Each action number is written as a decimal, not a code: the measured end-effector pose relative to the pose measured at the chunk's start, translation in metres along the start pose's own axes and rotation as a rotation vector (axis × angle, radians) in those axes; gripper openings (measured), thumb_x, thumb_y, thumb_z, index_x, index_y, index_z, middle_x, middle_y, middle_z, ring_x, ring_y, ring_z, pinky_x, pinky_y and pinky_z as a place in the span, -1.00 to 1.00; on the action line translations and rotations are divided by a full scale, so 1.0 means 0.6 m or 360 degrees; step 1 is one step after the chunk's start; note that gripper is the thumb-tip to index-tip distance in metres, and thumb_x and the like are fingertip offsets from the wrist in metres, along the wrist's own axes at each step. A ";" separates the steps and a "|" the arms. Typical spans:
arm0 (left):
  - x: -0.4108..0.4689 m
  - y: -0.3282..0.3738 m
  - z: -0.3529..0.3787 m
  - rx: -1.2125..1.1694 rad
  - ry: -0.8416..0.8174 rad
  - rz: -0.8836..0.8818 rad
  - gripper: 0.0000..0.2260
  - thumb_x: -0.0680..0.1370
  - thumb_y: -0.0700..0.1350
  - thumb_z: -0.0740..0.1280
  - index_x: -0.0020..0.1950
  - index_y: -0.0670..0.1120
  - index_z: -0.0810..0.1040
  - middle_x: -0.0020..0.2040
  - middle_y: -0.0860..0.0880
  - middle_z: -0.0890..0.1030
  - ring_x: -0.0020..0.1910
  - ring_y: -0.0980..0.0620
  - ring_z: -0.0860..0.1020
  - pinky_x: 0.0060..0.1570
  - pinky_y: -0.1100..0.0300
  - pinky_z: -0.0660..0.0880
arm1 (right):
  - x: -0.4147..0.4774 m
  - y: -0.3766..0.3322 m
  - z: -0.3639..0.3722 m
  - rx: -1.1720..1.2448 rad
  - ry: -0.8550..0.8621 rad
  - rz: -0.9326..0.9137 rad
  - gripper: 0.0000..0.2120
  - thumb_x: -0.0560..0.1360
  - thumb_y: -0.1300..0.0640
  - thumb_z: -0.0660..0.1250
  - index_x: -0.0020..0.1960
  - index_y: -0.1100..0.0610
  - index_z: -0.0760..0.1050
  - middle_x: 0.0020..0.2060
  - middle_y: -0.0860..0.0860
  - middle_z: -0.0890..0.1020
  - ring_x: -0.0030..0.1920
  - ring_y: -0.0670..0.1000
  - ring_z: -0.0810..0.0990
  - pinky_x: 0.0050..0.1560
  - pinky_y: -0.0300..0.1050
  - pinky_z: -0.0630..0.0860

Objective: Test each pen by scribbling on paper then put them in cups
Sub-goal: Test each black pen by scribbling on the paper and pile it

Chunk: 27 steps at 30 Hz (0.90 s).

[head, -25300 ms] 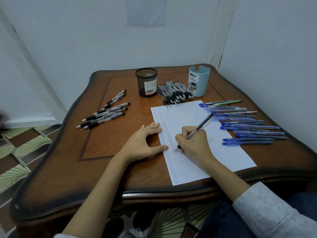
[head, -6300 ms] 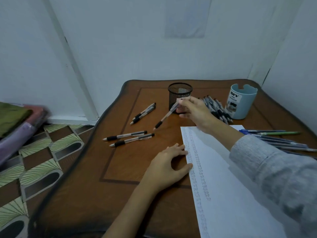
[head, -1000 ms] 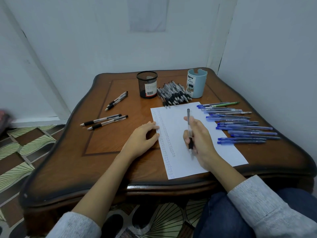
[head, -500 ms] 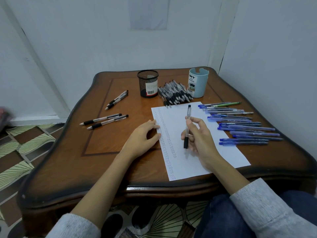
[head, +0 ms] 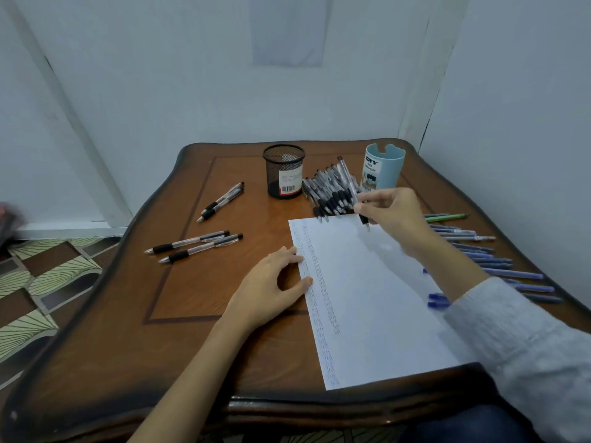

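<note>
Right hand (head: 391, 211) reached out over the paper's (head: 371, 292) far edge, fingers (head: 363, 206) pinching a black-grip pen (head: 353, 193) beside the pen pile (head: 329, 193). Left hand (head: 271, 289) flat, fingers spread, pressing the paper's left edge on the bench (head: 198, 292).

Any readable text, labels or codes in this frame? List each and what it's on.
"DIY": on the label of the light blue cup; the smaller lines under it are too blurred to read.
Black mesh cup: white label with a barcode, print too small to read.
Paper: columns of scribble marks, no legible words.
</note>
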State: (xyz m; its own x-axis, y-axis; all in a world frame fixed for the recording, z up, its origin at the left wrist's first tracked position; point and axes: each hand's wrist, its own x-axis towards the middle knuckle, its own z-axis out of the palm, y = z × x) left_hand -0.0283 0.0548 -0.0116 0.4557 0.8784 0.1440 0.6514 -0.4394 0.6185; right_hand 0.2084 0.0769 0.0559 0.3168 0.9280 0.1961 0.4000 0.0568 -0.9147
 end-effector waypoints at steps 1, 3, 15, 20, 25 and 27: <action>0.001 -0.002 0.000 0.0000 0.0004 0.0001 -0.55 0.53 0.13 0.33 0.40 0.06 0.41 0.47 0.14 0.31 0.47 0.20 0.18 0.41 0.20 0.15 | 0.019 -0.002 0.003 -0.0044 0.0041 0.0002 -0.78 0.42 0.22 0.48 0.06 0.20 0.64 -0.19 0.05 0.63 -0.14 -0.03 0.56 -0.07 -0.25 0.54; 0.002 -0.006 0.002 0.0006 0.0008 0.0003 -0.54 0.52 0.15 0.33 0.40 0.09 0.41 0.47 0.17 0.30 0.47 0.24 0.17 0.37 0.27 0.13 | 0.055 -0.007 0.013 -0.0180 0.0087 -0.0012 -0.80 0.43 0.23 0.47 0.06 0.21 0.64 -0.14 0.05 0.61 -0.11 -0.06 0.53 -0.16 -0.36 0.49; 0.003 -0.016 0.005 -0.0029 0.0046 0.0037 -0.52 0.50 0.22 0.32 0.39 0.17 0.40 0.46 0.27 0.28 0.45 0.36 0.12 0.40 0.30 0.12 | 0.175 0.021 0.074 -0.0665 0.0108 -0.0088 -0.86 0.46 0.28 0.42 -0.01 0.32 0.64 -0.05 0.17 0.66 0.01 0.08 0.60 -0.02 -0.20 0.46; 0.001 -0.013 0.006 -0.0041 0.0043 0.0038 -0.50 0.49 0.23 0.33 0.40 0.15 0.39 0.46 0.26 0.27 0.44 0.37 0.11 0.38 0.35 0.08 | 0.179 0.024 0.072 -0.0626 0.0115 -0.0174 -0.95 0.49 0.26 0.39 -0.08 0.17 0.63 -0.07 0.11 0.67 -0.17 -0.07 0.55 -0.08 -0.18 0.47; 0.000 -0.008 0.005 -0.0080 0.0065 0.0043 -0.44 0.45 0.25 0.37 0.40 0.11 0.41 0.46 0.23 0.28 0.44 0.37 0.10 0.43 0.36 0.04 | 0.147 -0.014 0.101 -0.0656 -0.0229 -0.0468 -0.90 0.48 0.27 0.40 -0.07 0.12 0.67 -0.16 -0.06 0.63 -0.30 -0.20 0.45 -0.30 -0.43 0.34; -0.001 -0.006 0.005 -0.0086 0.0077 0.0075 -0.45 0.45 0.22 0.39 0.39 0.06 0.44 0.45 0.19 0.32 0.41 0.39 0.12 0.37 0.49 0.00 | 0.129 -0.025 0.127 -0.0645 -0.0577 -0.0507 -0.90 0.47 0.22 0.43 -0.03 0.11 0.66 -0.17 -0.11 0.62 -0.25 -0.22 0.49 -0.28 -0.44 0.37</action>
State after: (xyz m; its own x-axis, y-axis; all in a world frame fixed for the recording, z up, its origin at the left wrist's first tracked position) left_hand -0.0292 0.0551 -0.0165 0.4547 0.8655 0.2103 0.5954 -0.4710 0.6509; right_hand 0.1613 0.1761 0.0580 -0.1548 0.9584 0.2398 0.7435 0.2729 -0.6106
